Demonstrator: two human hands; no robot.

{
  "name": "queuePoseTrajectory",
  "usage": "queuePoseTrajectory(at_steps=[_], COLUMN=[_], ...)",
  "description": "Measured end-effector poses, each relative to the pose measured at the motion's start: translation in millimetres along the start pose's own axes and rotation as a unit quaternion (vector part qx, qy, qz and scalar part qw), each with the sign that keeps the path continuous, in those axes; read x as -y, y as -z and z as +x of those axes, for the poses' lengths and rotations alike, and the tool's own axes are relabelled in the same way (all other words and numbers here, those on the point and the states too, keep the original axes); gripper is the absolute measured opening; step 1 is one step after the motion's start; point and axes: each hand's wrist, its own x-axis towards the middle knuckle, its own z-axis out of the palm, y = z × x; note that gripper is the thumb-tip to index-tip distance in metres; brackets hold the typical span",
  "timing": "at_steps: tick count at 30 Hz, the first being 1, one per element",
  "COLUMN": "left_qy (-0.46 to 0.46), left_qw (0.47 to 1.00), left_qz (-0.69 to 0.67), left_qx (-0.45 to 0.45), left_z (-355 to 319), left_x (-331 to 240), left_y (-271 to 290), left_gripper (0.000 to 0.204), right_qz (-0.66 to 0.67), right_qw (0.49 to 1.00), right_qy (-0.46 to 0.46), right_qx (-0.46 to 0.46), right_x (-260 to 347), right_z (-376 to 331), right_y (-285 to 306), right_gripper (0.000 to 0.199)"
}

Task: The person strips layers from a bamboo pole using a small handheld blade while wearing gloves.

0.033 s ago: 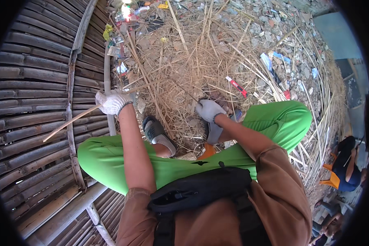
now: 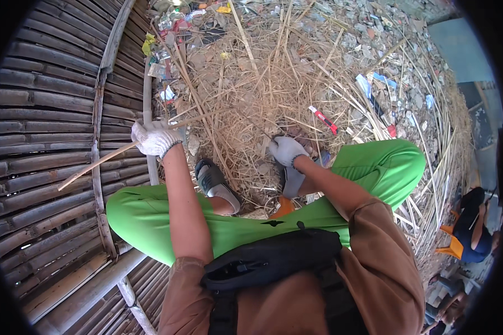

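A white knit glove covers my left hand point(image 2: 155, 139), closed around a thin bamboo strip point(image 2: 98, 167). One end of the strip reaches out toward the slatted bamboo wall; the other runs rightward over the straw. My right hand point(image 2: 288, 151), also gloved, is closed in front of my right foot. From it a thin dark rod-like thing point(image 2: 255, 125) slants up and left toward the strip; its kind is hard to make out, and the grip hides its near end. Whether rod and strip touch cannot be told. On the straw beyond my right hand lies a red cutter knife point(image 2: 324, 120).
The bamboo wall point(image 2: 44, 134) stands close on my left. Straw and bamboo shavings point(image 2: 246, 84) cover the ground, with rubble and litter farther off. Long bamboo strips point(image 2: 430, 167) lie at the right. Beyond them, another person point(image 2: 472, 223) sits on an orange stool point(image 2: 451, 244).
Both hands have shifted very slightly to the right in the picture, and both grips look the same.
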Motion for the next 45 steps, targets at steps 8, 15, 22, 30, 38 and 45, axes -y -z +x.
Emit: queuePoseTrajectory(at_steps=[8,15,22,30,38,45], left_qy=[0.041,0.033,0.103,0.135,0.164,0.167], left_qw=[0.984,0.941,0.869,0.863,0.835,0.832], left_qz=[-0.008,-0.038,-0.086,0.033,-0.038,-0.074], left_qx=[0.173,0.335,0.477,0.485,0.525,0.524], left_z=[-26,-31,-28,-39,-24,-22], left_x=[-12,-10,-12,-26,-13,-9], left_y=[3,0,13,2,16,11], left_gripper=[0.022,0.032,0.027,0.041,0.040,0.038], right_qz=[0.002,-0.032,-0.014,-0.020,-0.058,-0.040], right_qw=[1.000,0.998,0.997,1.000,0.998,0.998], right_qy=[0.011,-0.013,-0.037,-0.012,0.011,-0.048], right_qx=[0.004,-0.047,-0.072,-0.009,0.012,-0.002], right_x=[3,-25,-33,-36,-8,-25], right_z=[-2,26,21,18,7,19], right_y=[10,25,24,40,46,32], right_gripper=[0.053,0.053,0.052,0.054,0.053,0.054])
